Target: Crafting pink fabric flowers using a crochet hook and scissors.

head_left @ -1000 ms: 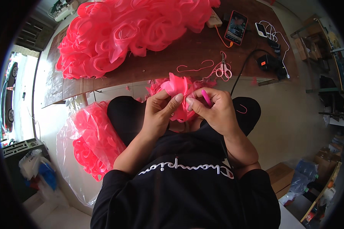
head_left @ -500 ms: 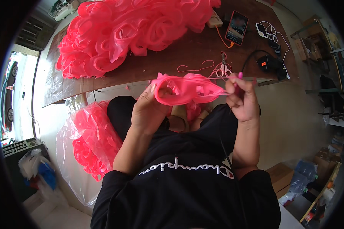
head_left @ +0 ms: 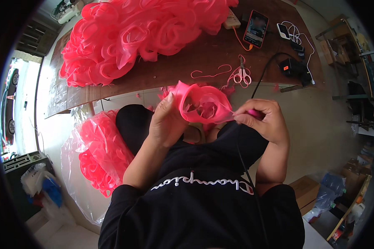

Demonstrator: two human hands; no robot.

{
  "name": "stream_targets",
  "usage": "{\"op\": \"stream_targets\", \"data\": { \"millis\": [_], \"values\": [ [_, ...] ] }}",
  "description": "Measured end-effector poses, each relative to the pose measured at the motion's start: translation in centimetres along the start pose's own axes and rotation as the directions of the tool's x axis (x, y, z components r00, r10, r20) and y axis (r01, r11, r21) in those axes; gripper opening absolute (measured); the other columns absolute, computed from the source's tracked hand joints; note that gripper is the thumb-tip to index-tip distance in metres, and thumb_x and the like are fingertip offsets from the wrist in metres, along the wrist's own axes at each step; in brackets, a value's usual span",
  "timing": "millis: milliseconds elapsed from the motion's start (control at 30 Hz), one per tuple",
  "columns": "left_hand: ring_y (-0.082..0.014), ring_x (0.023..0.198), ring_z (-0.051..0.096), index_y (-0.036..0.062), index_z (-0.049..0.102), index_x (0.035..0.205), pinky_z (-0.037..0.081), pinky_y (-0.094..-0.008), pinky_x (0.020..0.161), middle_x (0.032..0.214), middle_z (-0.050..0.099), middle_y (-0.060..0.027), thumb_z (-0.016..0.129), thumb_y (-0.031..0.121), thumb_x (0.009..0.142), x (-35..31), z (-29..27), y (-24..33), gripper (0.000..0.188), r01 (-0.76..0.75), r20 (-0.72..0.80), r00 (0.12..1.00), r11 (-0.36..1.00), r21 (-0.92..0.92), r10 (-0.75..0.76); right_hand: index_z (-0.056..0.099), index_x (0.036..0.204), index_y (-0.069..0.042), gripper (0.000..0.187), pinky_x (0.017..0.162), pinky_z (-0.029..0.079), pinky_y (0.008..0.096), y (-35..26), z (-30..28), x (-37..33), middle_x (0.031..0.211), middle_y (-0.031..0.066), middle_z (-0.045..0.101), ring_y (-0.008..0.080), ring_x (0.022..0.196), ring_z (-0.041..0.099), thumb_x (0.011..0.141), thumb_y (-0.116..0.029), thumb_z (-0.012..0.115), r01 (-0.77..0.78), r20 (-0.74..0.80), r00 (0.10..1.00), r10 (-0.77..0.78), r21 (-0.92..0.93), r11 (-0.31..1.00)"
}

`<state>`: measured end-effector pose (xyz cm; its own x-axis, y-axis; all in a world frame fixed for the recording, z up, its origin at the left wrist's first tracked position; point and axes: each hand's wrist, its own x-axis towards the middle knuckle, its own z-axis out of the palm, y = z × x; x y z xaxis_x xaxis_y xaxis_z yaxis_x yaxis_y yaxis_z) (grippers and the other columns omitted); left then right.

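Note:
Above my lap, my left hand point(head_left: 167, 118) holds a rolled pink sheer-fabric flower point(head_left: 203, 103), thumb pressed on its near-left edge. The flower's open loops and frayed middle face up. At its right tip my right hand point(head_left: 265, 120) pinches a thin strand drawn from the fabric. A small bright-pink object point(head_left: 254, 113), like a tool handle, is tucked in the same hand's fingers; its kind is mostly hidden. Just beyond, on the table edge, lie white-handled scissors point(head_left: 242, 77) and a loose pink cord point(head_left: 212, 74).
A large heap of pink fabric flowers point(head_left: 129, 41) covers the left of the brown table point(head_left: 183, 68). A phone point(head_left: 256, 29), a white device point(head_left: 283, 31) with cables, and a black box point(head_left: 290, 66) lie right. A clear plastic bag of pink flowers point(head_left: 104, 145) stands beside my left leg.
The flower has turned so its open middle faces up. My right hand has come down and a little closer, its palm turned downward, and the stretched strand is shorter.

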<state>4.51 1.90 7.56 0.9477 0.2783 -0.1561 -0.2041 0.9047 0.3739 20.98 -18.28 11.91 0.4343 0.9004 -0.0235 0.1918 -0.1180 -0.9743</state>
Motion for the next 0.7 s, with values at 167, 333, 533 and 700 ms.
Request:
{"op": "stream_targets", "data": {
  "millis": [167,333,533,700],
  "values": [
    [-0.0228,0.11,0.062,-0.0024,0.055,0.125,0.047,-0.0397,0.1,0.119,0.064,-0.0134,0.057,0.023,0.097,0.1,0.0,-0.5,0.037,-0.056,0.016,0.998,0.986,0.16,0.054,0.071,0.09,-0.001,0.015,0.059,0.043,0.0212,-1.5,2.2,2.5,0.095,0.007,0.061,0.0116,0.082,0.06,0.08,-0.01,0.077,0.19,-0.432,0.821,-0.373,-0.409,0.892],
    [-0.0212,0.106,0.063,-0.0021,0.058,0.122,0.05,-0.0367,0.095,0.115,0.065,-0.0124,0.057,0.019,0.097,-0.1,-0.1,-0.6,0.033,-0.036,0.002,0.999,0.991,0.128,0.036,0.068,0.099,-0.002,0.029,0.063,0.055,0.0311,-1.4,5.6,3.9,0.092,0.0082,0.062,0.0225,0.08,0.066,0.072,-0.003,0.078,0.255,-0.232,0.851,-0.472,-0.603,0.756],
    [-0.0196,0.101,0.065,-0.0018,0.061,0.118,0.051,-0.036,0.092,0.11,0.067,-0.012,0.059,0.017,0.096,-0.4,-0.1,-0.7,0.029,-0.04,-0.008,0.999,0.973,0.229,0.043,0.069,0.096,-0.002,0.031,0.054,0.053,0.0291,-0.4,6.4,4.6,0.088,0.0056,0.064,0.0211,0.065,0.066,0.065,0.002,0.073,0.289,-0.145,0.778,-0.611,-0.781,0.554],
    [-0.0201,0.099,0.065,-0.0009,0.061,0.118,0.051,-0.0369,0.091,0.109,0.067,-0.0117,0.06,0.019,0.096,-0.4,0.2,-1.2,0.029,0.009,-0.028,1.0,0.966,0.26,-0.001,0.068,0.094,-0.002,0.03,0.053,0.052,0.0289,0.0,6.6,4.9,0.087,0.0062,0.064,0.0215,0.065,0.066,0.064,0.001,0.072,0.29,-0.125,0.773,-0.622,-0.803,0.521]
  ]
}}
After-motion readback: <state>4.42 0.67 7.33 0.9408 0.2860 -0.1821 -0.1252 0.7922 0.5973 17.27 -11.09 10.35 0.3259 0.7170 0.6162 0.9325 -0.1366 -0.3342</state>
